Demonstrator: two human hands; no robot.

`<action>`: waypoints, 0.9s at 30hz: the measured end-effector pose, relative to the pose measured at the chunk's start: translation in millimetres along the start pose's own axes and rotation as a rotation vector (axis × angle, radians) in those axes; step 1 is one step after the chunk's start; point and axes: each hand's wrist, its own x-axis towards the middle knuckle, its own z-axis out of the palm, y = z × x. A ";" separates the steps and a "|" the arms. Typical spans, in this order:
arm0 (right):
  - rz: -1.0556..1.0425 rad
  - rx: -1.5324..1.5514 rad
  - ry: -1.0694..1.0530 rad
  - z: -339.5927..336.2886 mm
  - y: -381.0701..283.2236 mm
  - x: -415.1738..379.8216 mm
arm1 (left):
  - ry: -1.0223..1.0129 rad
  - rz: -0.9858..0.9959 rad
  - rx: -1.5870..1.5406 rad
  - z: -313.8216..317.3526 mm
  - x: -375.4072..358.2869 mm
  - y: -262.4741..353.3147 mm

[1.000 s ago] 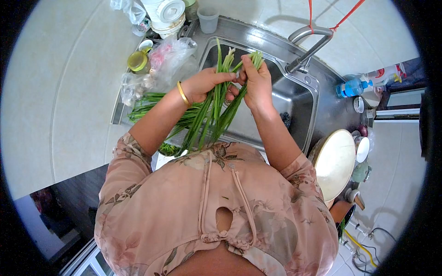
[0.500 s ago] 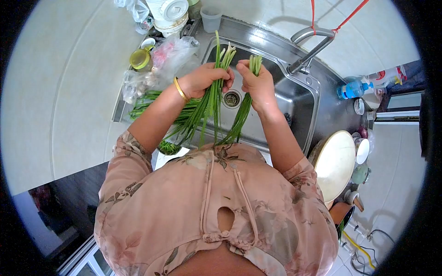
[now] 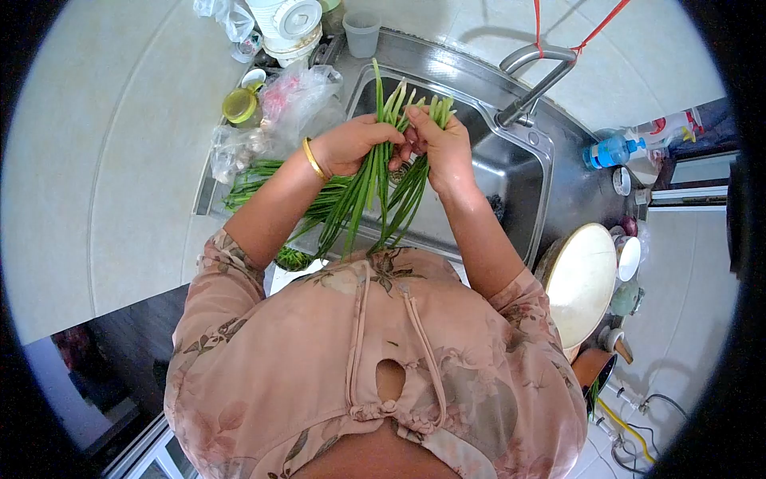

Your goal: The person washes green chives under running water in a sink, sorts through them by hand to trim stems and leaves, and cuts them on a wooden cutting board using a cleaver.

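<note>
Over the steel sink (image 3: 511, 184), my left hand (image 3: 351, 144), with a gold bangle on its wrist, grips a bunch of long green chives (image 3: 363, 195). Their pale ends point up and away from me, and the leaves hang toward my body. Beside it my right hand (image 3: 448, 152) is closed on a smaller bunch of chives (image 3: 411, 195), its thumb on the stalks near the pale ends. The two hands almost touch, and their fingers are partly hidden. More chives (image 3: 259, 180) lie on the counter under and beyond my left forearm.
Left of the sink are plastic bags (image 3: 307, 92), a yellow-lidded jar (image 3: 241, 105) and a clear cup (image 3: 362, 33). A tap (image 3: 527, 104) with red string reaches over the basin. To the right stand a blue bottle (image 3: 613, 152) and a large pale bowl (image 3: 581, 275).
My right hand has moved left, bringing its bunch up against the one in my left hand. My left hand has barely moved.
</note>
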 end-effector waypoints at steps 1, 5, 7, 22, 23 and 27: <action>0.002 -0.001 0.000 -0.2 -0.5 0.2 | -0.011 -0.001 -0.002 -0.6 -0.2 0.3; -0.009 0.053 0.012 -4.2 5.6 3.4 | -0.028 -0.033 0.029 -0.5 -1.6 2.6; -0.025 0.087 0.068 -0.2 2.5 3.4 | -0.026 -0.048 0.035 0.8 -2.9 4.7; -0.188 -0.225 0.079 -0.7 4.9 2.9 | -0.003 -0.008 0.403 10.2 -1.5 6.6; -0.204 -0.253 0.087 -0.9 6.5 3.1 | 0.007 0.002 0.404 10.7 -0.7 4.7; -0.238 -0.278 0.084 -1.5 8.7 2.2 | 0.146 0.048 0.437 19.3 -1.4 0.2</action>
